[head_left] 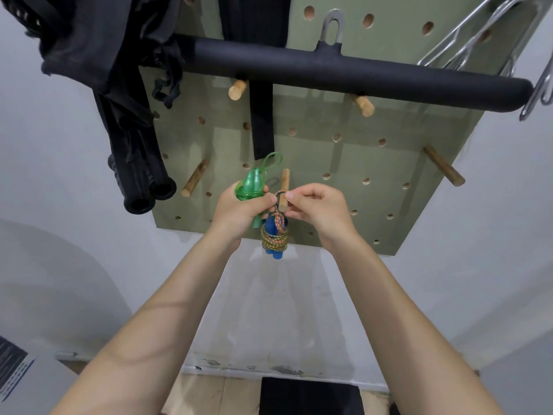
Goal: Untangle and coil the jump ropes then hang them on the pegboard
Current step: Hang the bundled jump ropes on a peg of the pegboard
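A coiled green jump rope (254,182) with green handles sits in my left hand (239,209), whose fingers curl round the bundle; a loop of it sticks up above the fist. A braided multicolour rope with blue handles (274,239) hangs coiled below a wooden peg (285,187) on the green pegboard (374,163). My right hand (317,209) pinches the top loop of that rope at the peg. Both hands meet at the peg, almost touching.
A long black padded bar (344,71) rests across two upper pegs. Black straps and foam handles (143,187) hang at the left. Metal hooks (535,94) hang top right. Free pegs stick out at left (194,178) and right (443,169).
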Action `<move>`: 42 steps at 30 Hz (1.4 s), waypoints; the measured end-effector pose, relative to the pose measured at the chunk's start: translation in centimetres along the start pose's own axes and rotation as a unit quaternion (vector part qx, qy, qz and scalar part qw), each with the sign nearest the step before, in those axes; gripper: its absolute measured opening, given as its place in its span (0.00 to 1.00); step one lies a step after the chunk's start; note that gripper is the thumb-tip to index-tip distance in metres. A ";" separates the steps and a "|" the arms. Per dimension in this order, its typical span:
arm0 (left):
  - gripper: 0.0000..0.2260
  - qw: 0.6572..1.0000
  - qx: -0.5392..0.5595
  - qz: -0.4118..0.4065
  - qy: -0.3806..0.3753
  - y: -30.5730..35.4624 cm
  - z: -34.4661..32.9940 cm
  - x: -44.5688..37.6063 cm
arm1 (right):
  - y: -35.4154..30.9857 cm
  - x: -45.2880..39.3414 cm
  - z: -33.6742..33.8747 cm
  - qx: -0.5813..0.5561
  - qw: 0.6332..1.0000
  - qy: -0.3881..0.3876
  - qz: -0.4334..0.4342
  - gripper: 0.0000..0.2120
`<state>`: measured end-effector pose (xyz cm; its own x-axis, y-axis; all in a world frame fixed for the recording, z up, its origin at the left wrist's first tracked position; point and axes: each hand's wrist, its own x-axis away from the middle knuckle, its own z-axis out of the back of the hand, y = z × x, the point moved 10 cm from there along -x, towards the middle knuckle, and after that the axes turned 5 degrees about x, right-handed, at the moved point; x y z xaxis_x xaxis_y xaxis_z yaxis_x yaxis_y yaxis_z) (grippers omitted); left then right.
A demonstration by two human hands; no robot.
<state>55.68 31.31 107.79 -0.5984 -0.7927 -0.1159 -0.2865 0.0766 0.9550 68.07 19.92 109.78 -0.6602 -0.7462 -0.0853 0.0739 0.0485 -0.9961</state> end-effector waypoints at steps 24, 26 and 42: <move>0.14 0.990 -0.026 -0.049 -0.127 3.2 0.2 3.8 | -5.5 2.8 -2.7 0.061 0.985 -0.093 0.129 0.03; 0.10 0.987 -0.026 -0.055 -0.148 3.2 -0.5 4.0 | -4.6 3.0 -2.8 0.077 0.985 -0.100 0.117 0.04; 0.04 0.998 0.005 0.010 -0.068 0.2 -1.3 0.9 | -0.8 1.1 0.0 0.071 0.995 -0.002 0.063 0.04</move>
<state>56.04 29.88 108.27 -0.7006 -0.7011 -0.1329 -0.2802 0.0991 0.9548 67.25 19.04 110.47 -0.6363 -0.7426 -0.2089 0.2614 0.0473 -0.9641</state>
